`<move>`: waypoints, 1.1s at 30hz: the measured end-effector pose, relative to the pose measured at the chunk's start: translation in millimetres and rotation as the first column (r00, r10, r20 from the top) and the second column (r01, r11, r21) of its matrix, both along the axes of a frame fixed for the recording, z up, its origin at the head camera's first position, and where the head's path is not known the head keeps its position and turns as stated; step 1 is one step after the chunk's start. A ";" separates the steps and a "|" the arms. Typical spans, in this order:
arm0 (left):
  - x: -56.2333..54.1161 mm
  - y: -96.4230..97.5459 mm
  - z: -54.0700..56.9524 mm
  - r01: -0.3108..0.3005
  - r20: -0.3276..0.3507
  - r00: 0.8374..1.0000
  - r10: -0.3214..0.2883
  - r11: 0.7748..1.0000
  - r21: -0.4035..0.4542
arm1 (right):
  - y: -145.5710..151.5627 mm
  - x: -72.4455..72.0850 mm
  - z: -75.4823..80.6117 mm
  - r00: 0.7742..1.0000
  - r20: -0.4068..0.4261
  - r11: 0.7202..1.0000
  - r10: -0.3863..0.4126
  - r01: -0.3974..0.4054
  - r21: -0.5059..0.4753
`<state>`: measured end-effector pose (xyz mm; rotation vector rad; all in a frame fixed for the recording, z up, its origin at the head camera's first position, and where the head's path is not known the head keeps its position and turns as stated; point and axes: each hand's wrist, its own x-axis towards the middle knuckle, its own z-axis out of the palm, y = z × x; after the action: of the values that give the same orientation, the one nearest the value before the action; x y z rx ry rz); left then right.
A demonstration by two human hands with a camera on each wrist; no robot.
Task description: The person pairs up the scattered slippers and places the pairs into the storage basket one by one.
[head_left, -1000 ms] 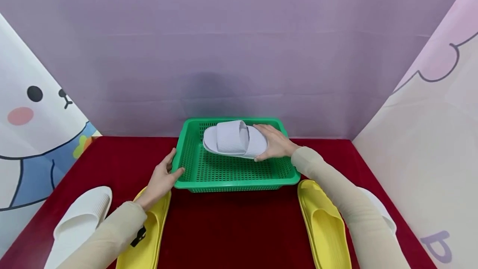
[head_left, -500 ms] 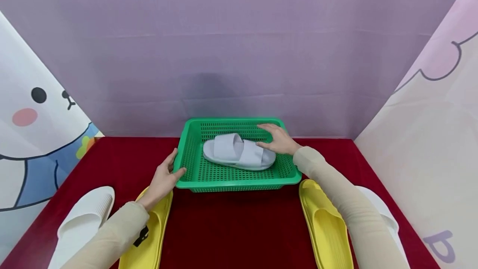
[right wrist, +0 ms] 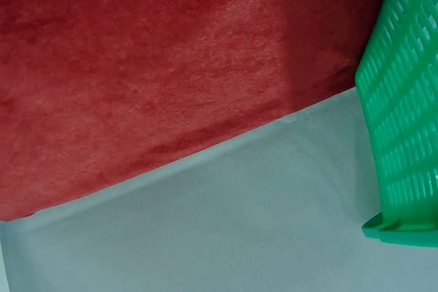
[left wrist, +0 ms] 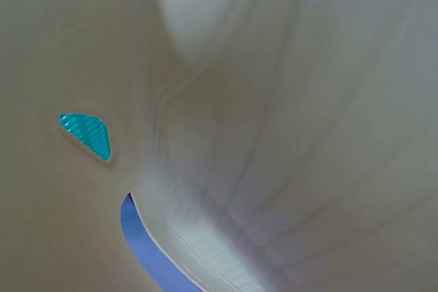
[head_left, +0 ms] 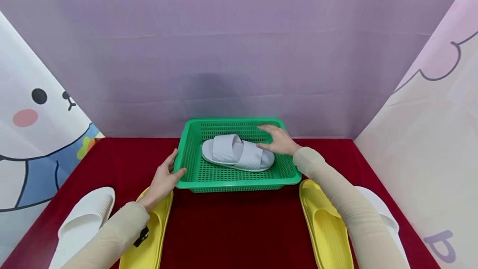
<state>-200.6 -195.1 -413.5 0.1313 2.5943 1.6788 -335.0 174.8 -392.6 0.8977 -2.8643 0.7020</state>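
A pair of pale white slippers (head_left: 237, 152) lies in the green plastic basket (head_left: 228, 184), soles down and overlapping end to end. My left hand (head_left: 165, 177) grips the basket's left rim, thumb on the inner side and fingers outside. Over the right end of the slippers, my right hand (head_left: 278, 140) is spread with nothing between thumb and fingers. Fabric fills most of the left wrist view, hiding the hand there. From the right wrist, the basket's perforated side wall (right wrist: 404, 114) shows, without the hand.
Yellow slippers stand at left (head_left: 143, 256) and right (head_left: 330, 235) on the red cloth (head_left: 231, 231). A white slipper (head_left: 80, 223) lies farther left, another white slipper (head_left: 377, 206) is partly behind the right sleeve. A lilac curtain (head_left: 231, 53) rises behind the basket.
The slippers have come down from my right hand onto the basket floor. That hand has let go and opened; my left hand keeps its place on the rim.
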 end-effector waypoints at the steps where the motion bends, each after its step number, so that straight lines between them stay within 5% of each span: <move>1: 1.1 -0.2 0.0 0.000 -0.001 1.000 0.000 1.000 0.001 | -0.2 1.4 0.3 1.000 -0.003 1.000 0.002 -0.001 0.005; 13: 5.7 -3.2 9.0 0.043 -0.024 0.999 -0.043 0.999 -0.008 | 8.0 15.0 8.5 0.999 0.017 0.999 -0.039 0.039 -0.023; 24: 3.4 -10.6 52.7 0.136 -0.082 0.986 -0.147 0.983 -0.119 | 27.6 59.2 39.8 0.991 0.086 0.992 -0.103 0.109 -0.068; 33: 22.8 -18.3 79.2 0.178 -0.165 0.961 -0.221 0.955 -0.237 | 43.9 99.5 65.7 0.997 0.048 0.998 -0.061 0.061 -0.018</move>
<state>-177.8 -213.4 -334.3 0.5511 2.7686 1.3621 -235.5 218.7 -326.9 0.7980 -2.9071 0.7532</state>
